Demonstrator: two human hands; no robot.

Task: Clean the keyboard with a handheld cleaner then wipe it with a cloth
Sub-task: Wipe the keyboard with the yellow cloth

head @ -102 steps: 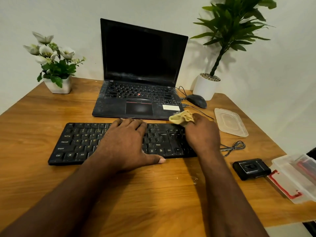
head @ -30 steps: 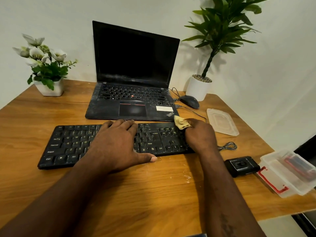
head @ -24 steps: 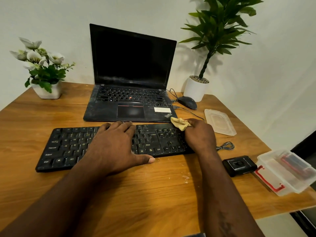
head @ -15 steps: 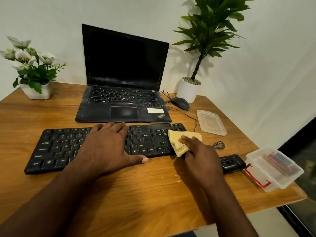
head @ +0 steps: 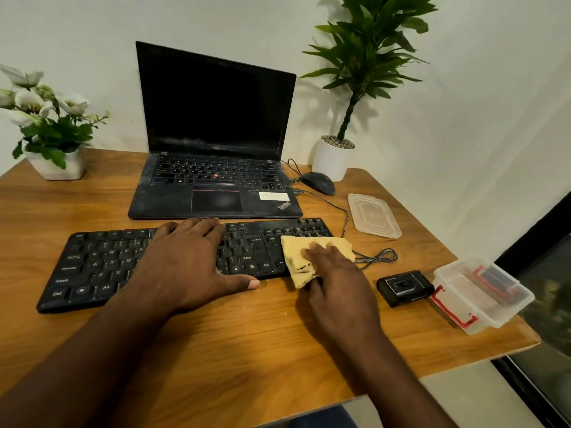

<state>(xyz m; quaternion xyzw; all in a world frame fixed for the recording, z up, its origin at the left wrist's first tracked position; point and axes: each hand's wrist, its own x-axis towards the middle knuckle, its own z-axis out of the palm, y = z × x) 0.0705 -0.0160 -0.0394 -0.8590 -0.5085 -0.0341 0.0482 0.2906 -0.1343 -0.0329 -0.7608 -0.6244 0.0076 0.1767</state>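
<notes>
The right hand [head: 336,273] is pressing the yellow cloth [head: 304,257] flat under spread, unclenched fingers [head: 321,250] at the right end of the keyboard [head: 247,254], whose long axis is stretching leftward across the bench [head: 247,350] under the open, steadying left hand [head: 188,261].

Keyboard [head: 102,267] black, pale lettering on keys. Cloth [head: 304,257] pale yellow, plain. Table [head: 247,350] warm orange-brown, streaked wood grain. Laptop [head: 216,128] black, red dot mid-keys, red line above trackpad, white sticker on palm rest. Mouse [head: 318,183] black. Both plant pots [head: 332,162] white; flowers [head: 27,97] white over green leaves. Small box-shaped device [head: 403,287] black. Clear container [head: 482,295] with red clips.
</notes>
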